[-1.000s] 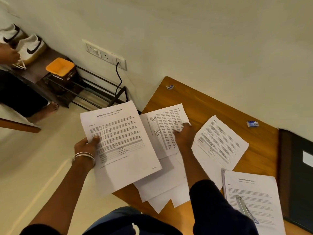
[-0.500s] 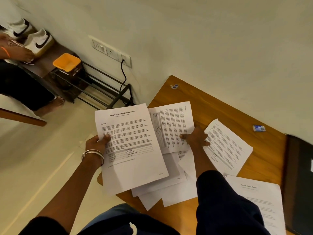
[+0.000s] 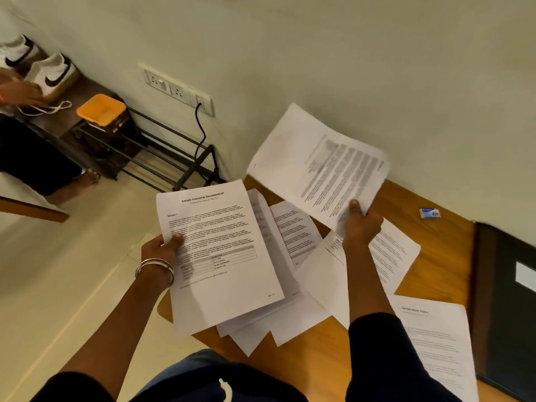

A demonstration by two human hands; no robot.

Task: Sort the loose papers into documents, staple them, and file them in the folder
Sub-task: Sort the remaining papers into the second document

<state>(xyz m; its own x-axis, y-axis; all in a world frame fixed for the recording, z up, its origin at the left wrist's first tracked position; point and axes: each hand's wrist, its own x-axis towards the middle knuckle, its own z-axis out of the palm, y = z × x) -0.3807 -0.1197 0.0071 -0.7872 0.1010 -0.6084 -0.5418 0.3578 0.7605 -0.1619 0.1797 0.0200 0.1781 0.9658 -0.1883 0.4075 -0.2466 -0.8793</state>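
Head view: lifted sheet (image 3: 319,166), seemingly upside-down.

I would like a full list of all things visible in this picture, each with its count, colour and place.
internship sheet: one, white, held off the table's left edge
lifted sheet: one, white, raised over the table's far side
loose papers: several, white, spread on the table
health report: one stack, white, table's near right
folder: one, black, table's right end
table: one, wooden brown, against the wall
small packet: one, blue-white, table's far side
socket strip: one, white, on wall
shoe rack: one, black, below the sockets
box lid: one, orange, on the rack
sneakers: two, white, upper left
left hand: grips the internship sheet
right hand: grips the lifted sheet
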